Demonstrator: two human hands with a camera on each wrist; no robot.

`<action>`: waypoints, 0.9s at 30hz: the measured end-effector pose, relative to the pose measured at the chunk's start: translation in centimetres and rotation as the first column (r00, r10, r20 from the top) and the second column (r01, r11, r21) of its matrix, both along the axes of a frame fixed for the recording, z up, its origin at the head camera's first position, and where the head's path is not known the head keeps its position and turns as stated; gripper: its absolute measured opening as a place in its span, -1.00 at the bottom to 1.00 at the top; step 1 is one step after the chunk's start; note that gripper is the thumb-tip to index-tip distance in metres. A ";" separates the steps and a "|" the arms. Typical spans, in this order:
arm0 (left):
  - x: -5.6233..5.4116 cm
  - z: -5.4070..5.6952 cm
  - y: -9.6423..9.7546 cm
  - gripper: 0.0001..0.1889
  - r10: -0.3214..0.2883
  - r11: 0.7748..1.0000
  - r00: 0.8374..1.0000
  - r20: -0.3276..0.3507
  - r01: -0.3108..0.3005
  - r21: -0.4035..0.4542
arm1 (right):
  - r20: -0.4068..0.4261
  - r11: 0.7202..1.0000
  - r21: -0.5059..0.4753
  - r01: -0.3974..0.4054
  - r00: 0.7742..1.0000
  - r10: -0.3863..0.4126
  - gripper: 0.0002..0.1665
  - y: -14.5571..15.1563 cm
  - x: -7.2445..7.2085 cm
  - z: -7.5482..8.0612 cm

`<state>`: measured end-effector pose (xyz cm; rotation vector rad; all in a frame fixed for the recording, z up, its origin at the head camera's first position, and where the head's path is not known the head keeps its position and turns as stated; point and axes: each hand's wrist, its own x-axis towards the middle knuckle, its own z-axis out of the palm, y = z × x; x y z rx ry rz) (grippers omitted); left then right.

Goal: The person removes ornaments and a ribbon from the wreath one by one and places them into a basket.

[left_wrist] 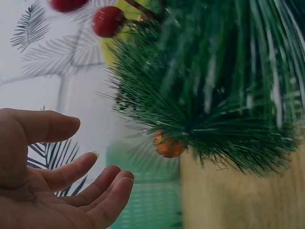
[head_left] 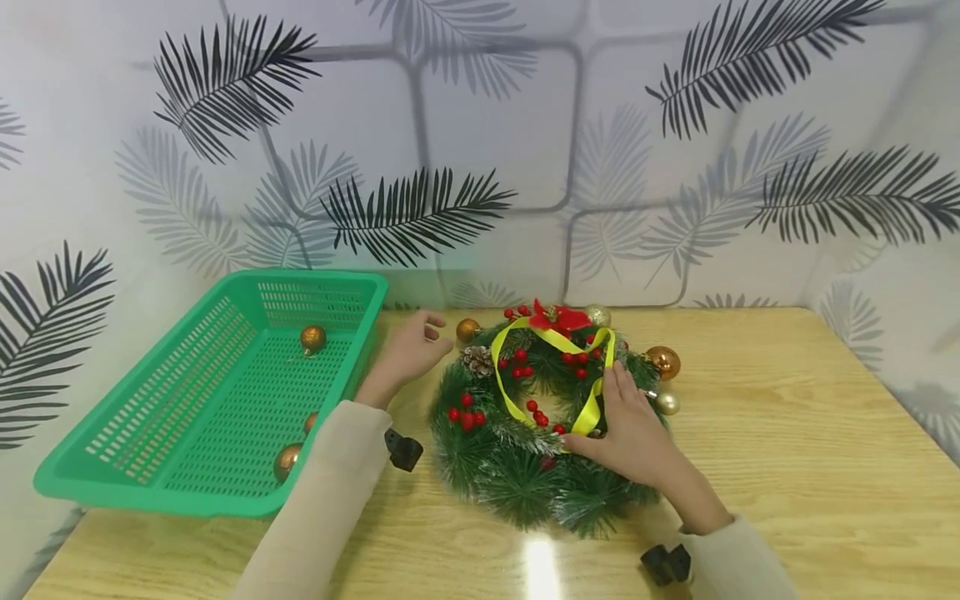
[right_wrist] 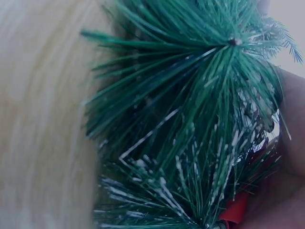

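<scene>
A green Christmas wreath [head_left: 517,483] lies on the table, with red berries [head_left: 467,419], a pine cone [head_left: 477,360] and a red flower [head_left: 562,319] on it. Across its middle loops a yellow ribbon [head_left: 589,414]. My right hand [head_left: 633,433] rests on the wreath's right side by the ribbon, fingers stretched forward and thumb spread to the left. Holding nothing, my left hand [head_left: 411,352] hovers between the basket and the wreath, fingers loosely bent. An orange glittery ball [head_left: 467,330] sits at the wreath's upper left; a copper ball [head_left: 664,362] and a pale gold ball [head_left: 667,403] edge its right.
On the left stands a green plastic basket [head_left: 157,502] with orange-brown balls [head_left: 312,338] inside, partly hidden by my left forearm. The wooden table [head_left: 810,433] meets a leaf-patterned wall [head_left: 495,133] at the back. Another pale gold ball [head_left: 598,316] is at the wreath's far edge.
</scene>
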<state>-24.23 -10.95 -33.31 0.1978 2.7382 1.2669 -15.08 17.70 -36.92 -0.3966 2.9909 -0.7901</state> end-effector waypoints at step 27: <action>-1.7 -3.1 0.0 -0.52 0.100 0.995 0.995 -0.002 -0.100 0.027 | 0.062 0.986 -0.070 -0.148 0.986 0.152 0.31 2.5 -1.3 -0.3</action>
